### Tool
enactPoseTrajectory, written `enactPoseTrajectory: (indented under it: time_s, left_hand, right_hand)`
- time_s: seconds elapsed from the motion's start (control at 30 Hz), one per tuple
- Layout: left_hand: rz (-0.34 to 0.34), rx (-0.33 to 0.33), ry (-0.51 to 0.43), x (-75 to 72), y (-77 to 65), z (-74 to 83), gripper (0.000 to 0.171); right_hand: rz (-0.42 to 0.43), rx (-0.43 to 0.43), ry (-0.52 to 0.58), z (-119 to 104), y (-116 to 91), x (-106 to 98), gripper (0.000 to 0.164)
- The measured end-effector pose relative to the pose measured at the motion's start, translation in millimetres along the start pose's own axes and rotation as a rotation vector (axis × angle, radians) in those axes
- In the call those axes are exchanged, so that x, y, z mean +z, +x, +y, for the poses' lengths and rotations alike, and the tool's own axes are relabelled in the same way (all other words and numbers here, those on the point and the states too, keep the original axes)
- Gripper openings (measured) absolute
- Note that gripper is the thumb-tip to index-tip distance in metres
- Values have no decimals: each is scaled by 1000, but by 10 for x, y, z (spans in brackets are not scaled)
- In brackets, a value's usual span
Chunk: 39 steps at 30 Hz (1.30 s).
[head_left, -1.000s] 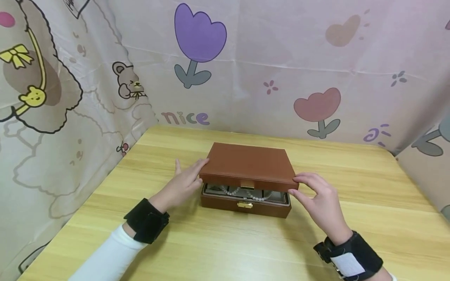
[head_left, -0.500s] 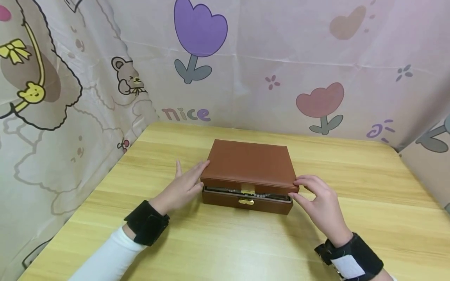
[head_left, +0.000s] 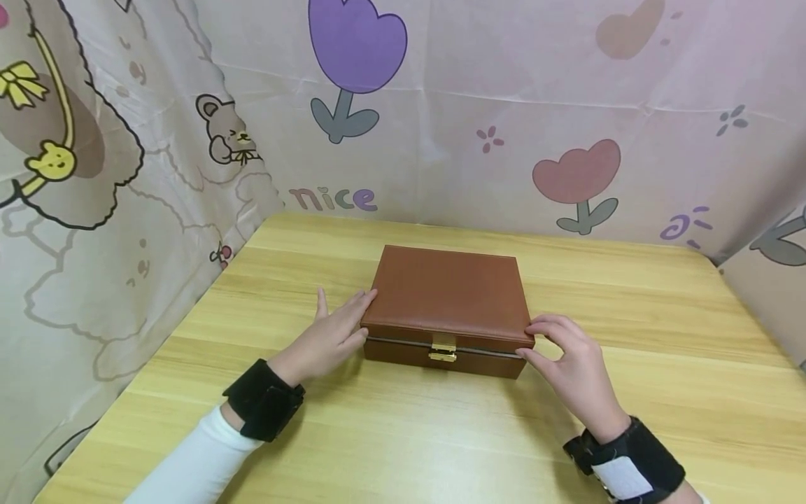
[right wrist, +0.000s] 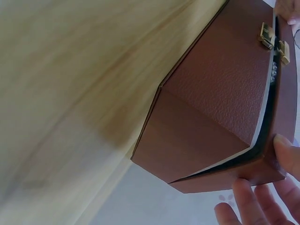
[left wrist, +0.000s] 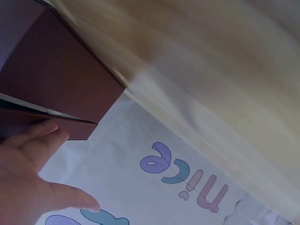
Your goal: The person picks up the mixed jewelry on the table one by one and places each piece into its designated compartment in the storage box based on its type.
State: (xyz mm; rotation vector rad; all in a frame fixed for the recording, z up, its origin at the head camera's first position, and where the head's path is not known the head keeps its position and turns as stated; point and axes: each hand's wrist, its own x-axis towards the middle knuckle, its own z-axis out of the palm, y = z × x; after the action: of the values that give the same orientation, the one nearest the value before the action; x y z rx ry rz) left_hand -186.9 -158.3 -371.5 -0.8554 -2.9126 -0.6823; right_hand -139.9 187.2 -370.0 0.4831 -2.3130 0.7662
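A brown leather-like jewelry box [head_left: 403, 353] sits on the wooden table, its hinged lid [head_left: 450, 288] lowered almost onto the base. A narrow gap runs along the front, and the right wrist view shows a few pearl-like beads [right wrist: 273, 72] inside it. Gold clasp [head_left: 443, 355] parts on lid and base stand slightly apart. At the lid's front right corner, my right hand [head_left: 576, 364] pinches the edge between thumb and fingers. Against the left side rests my left hand [head_left: 317, 346], its fingers fairly straight and touching the lid, the thumb sticking up.
The light wooden table [head_left: 403, 441] extends around the box on all sides. Behind and to the left hang printed cloths, the back cloth [head_left: 441, 161] bearing tulips and the word "nice". Both wrists wear black straps [head_left: 264, 400].
The lid has come down from a wide gap, which showed pearl strands in grey compartments, to a thin slit. My right hand lowers slightly with its corner; my left hand stays nearly still.
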Motion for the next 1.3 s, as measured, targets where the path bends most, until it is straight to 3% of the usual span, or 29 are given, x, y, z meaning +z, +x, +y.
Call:
enactPoseTrajectory:
  time_s: [0.4,0.63,0.8,0.9,1.0,1.13,1.23,1.3]
  left_hand:
    - [6,-9,135,34,33,32,79]
    - [34,-5,204,72,45,49,77]
    - [87,37,255,66,37,47,74]
    - [111,63,330,55,16,57,74]
    - [105,57,474,18,21,130,80]
    - [66,133,601,-1,177,341,92]
    - [14,231,583,54,373,488,91]
    - [-49,255,548,101,467,549,86]
  right_hand:
    - [-67,-11,-38,14,-7,3,31]
    - [-236,-33,-98,29,16,-15,58]
    - [-225,-96,-96,63,33,-1,55]
    - [-239,-90,-115,48,28,-9,55]
    - [-260,-98,-191,-56,50,-11,52]
    - [-286,-195,-243,-291,173,120,52]
    - [-338,-275,-252,-432,273,295,53]
    - [-375,-299,-272,-487,298,379,51]
